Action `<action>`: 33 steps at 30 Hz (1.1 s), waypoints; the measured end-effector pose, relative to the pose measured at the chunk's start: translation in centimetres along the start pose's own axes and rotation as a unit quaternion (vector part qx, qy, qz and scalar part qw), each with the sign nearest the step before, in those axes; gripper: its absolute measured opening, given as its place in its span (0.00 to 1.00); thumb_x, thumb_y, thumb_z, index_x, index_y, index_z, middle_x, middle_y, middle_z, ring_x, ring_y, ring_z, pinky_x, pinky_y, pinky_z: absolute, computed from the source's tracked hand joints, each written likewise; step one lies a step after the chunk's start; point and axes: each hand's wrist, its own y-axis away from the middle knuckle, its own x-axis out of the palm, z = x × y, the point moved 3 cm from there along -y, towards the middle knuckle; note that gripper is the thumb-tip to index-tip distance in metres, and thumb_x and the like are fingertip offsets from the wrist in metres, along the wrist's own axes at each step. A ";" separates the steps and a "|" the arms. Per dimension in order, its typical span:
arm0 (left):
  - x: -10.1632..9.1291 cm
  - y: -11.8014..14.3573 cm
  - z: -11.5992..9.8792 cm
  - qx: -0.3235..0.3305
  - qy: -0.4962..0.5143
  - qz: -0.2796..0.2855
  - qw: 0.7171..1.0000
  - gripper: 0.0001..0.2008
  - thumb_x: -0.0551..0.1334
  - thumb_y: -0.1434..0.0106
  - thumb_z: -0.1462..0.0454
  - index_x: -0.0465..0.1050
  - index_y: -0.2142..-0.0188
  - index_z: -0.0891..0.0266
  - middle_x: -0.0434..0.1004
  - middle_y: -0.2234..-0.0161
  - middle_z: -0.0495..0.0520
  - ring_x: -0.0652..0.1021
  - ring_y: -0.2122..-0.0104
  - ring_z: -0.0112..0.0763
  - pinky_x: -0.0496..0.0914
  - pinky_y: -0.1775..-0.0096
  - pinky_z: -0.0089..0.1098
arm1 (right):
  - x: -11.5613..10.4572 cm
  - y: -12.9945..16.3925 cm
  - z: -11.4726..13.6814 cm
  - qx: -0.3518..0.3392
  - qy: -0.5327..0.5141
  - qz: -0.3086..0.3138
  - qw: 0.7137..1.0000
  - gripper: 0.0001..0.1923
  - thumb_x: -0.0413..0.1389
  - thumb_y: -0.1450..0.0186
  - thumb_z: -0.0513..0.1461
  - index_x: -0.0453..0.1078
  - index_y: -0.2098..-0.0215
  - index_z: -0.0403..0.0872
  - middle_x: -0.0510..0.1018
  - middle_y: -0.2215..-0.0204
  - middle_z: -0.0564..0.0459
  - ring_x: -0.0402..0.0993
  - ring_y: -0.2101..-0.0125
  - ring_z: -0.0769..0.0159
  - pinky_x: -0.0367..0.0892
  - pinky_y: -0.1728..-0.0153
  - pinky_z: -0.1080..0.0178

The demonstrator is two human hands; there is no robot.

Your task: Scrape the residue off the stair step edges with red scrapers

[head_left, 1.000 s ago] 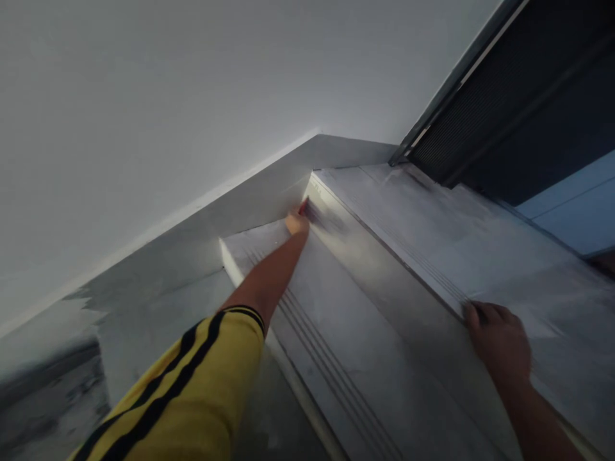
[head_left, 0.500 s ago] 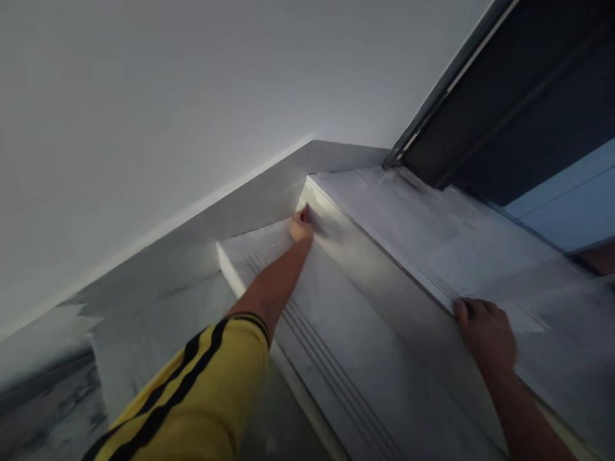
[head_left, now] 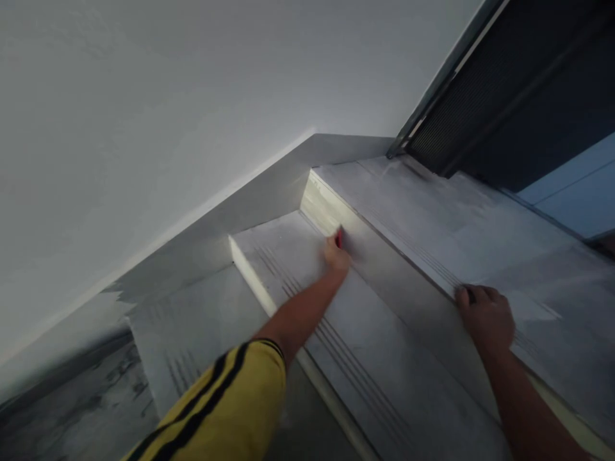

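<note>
Hands: left hand (head_left: 337, 256) closed on a small red piece (head_left: 339, 239), mostly hidden by the fingers; right hand (head_left: 488, 314) curled over the front edge of the upper step. Dark gap under the right fingers; cannot tell whether anything is held there.

Surroundings, by size. White wall (head_left: 158, 96) fills the upper left. Dark ribbed panel (head_left: 519, 89) at upper right, its frame meeting the wall's foot. Upper step's top (head_left: 427, 205) is pale, with patchy streaks and fine grooves by its edge. Lower tread (head_left: 369, 320) carries bolder grooves. Grey band (head_left: 259, 186) follows the stairs along the wall, ending raggedly at lower left.

Riser (head_left: 408, 291) joins the two levels. Its far end, next to the wall, looks brighter and streaky; the nearer stretch is duller grey. Judgement: work on this face is partway, with the near stretch probably remaining. Lighting could explain the difference, so extent done is uncertain.

Smallest item: the red piece, at the riser face above the lower tread, between the bright end and the duller stretch. Blur there; actual contact not confirmed.
</note>
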 end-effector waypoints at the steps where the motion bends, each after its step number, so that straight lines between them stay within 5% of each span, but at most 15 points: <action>1: -1.1 -3.0 -0.3 0.003 0.005 -0.015 1.000 0.21 0.50 0.40 0.74 0.70 0.50 0.62 0.72 0.54 0.60 0.71 0.50 0.39 0.64 0.47 0.39 | 0.2 0.0 -0.1 0.006 0.015 -0.003 1.000 0.20 0.45 0.36 0.45 0.75 0.64 0.42 0.75 0.65 0.41 0.67 0.62 0.55 0.61 0.60 0.56; 3: -2.3 -7.3 -0.6 -0.001 0.011 -0.046 0.999 0.21 0.47 0.39 0.74 0.68 0.49 0.66 0.69 0.50 0.63 0.68 0.46 0.40 0.61 0.44 0.40 | 0.6 -0.1 -0.4 0.015 0.039 -0.012 0.999 0.21 0.45 0.35 0.46 0.75 0.64 0.42 0.75 0.64 0.41 0.67 0.63 0.56 0.61 0.60 0.57; 5: -1.5 -7.2 -0.4 -0.009 0.010 -0.058 0.998 0.23 0.47 0.40 0.75 0.66 0.47 0.66 0.66 0.48 0.64 0.67 0.45 0.41 0.60 0.43 0.41 | 0.8 -0.2 -0.4 0.001 0.049 -0.014 0.999 0.21 0.44 0.35 0.45 0.75 0.64 0.41 0.75 0.65 0.41 0.66 0.63 0.57 0.61 0.59 0.57; 9: 2.5 3.4 0.6 -0.005 0.003 -0.008 1.000 0.23 0.51 0.42 0.74 0.67 0.47 0.62 0.71 0.53 0.62 0.71 0.49 0.39 0.65 0.47 0.40 | 0.4 -0.4 -0.3 0.000 0.048 -0.015 0.999 0.21 0.44 0.35 0.44 0.75 0.64 0.40 0.74 0.66 0.41 0.66 0.64 0.58 0.60 0.60 0.57; 11: 3.3 6.8 0.7 0.034 0.014 0.049 0.998 0.24 0.55 0.44 0.74 0.68 0.48 0.57 0.72 0.52 0.58 0.71 0.50 0.37 0.66 0.47 0.37 | 0.1 -0.3 -0.2 0.004 0.042 -0.018 0.999 0.20 0.44 0.35 0.44 0.75 0.64 0.41 0.74 0.66 0.41 0.66 0.64 0.58 0.60 0.60 0.57; 13: 2.5 5.2 0.5 0.032 0.011 0.048 0.998 0.21 0.54 0.42 0.72 0.70 0.50 0.57 0.73 0.53 0.58 0.72 0.51 0.38 0.67 0.48 0.38 | 0.0 -0.2 -0.1 -0.006 0.038 -0.021 0.999 0.19 0.44 0.35 0.43 0.75 0.65 0.41 0.75 0.66 0.42 0.66 0.64 0.58 0.61 0.60 0.57; 18: -1.1 -5.6 -0.9 0.003 0.002 -0.054 0.999 0.23 0.48 0.40 0.75 0.67 0.47 0.65 0.68 0.49 0.63 0.68 0.46 0.40 0.61 0.44 0.40 | 0.3 -0.2 -0.3 -0.010 0.045 -0.047 0.998 0.19 0.45 0.35 0.43 0.75 0.66 0.41 0.75 0.67 0.41 0.66 0.65 0.58 0.60 0.60 0.57; 21: 0.3 -2.5 -1.0 0.011 0.003 -0.056 0.998 0.22 0.49 0.39 0.74 0.67 0.47 0.64 0.69 0.52 0.62 0.69 0.47 0.41 0.63 0.45 0.40 | 0.2 -0.2 -0.4 -0.040 0.052 -0.056 0.996 0.18 0.46 0.36 0.42 0.75 0.67 0.40 0.74 0.68 0.41 0.66 0.61 0.56 0.58 0.57 0.55; 25: 2.2 3.6 -0.8 0.113 0.038 0.044 0.992 0.22 0.53 0.43 0.75 0.69 0.50 0.58 0.71 0.57 0.56 0.72 0.53 0.36 0.67 0.49 0.35 | 0.0 -0.3 -0.2 -0.051 0.059 -0.051 0.996 0.17 0.47 0.37 0.41 0.75 0.68 0.39 0.74 0.67 0.40 0.65 0.59 0.54 0.55 0.55 0.54; 28: 0.2 -1.0 -0.9 0.058 0.010 0.007 0.998 0.15 0.53 0.40 0.74 0.71 0.56 0.62 0.72 0.60 0.57 0.73 0.56 0.35 0.67 0.51 0.34 | 0.3 -0.3 -0.1 -0.074 0.063 -0.027 0.995 0.16 0.47 0.37 0.39 0.75 0.70 0.41 0.75 0.69 0.41 0.65 0.59 0.54 0.54 0.56 0.53; 31: -1.5 -7.4 -1.9 0.024 -0.001 -0.046 0.999 0.17 0.50 0.38 0.75 0.67 0.51 0.70 0.67 0.52 0.63 0.69 0.50 0.39 0.62 0.47 0.38 | 0.9 -0.4 -0.5 -0.068 0.063 -0.031 0.995 0.16 0.47 0.37 0.40 0.75 0.69 0.40 0.75 0.68 0.41 0.66 0.59 0.55 0.55 0.56 0.54; 33: -1.0 -7.3 -2.4 0.024 -0.006 -0.054 0.998 0.20 0.50 0.39 0.76 0.65 0.49 0.70 0.65 0.50 0.64 0.68 0.49 0.40 0.61 0.46 0.38 | 1.1 -0.5 -0.8 -0.056 0.061 -0.042 0.996 0.17 0.47 0.37 0.40 0.75 0.68 0.40 0.75 0.68 0.41 0.66 0.59 0.55 0.56 0.56 0.54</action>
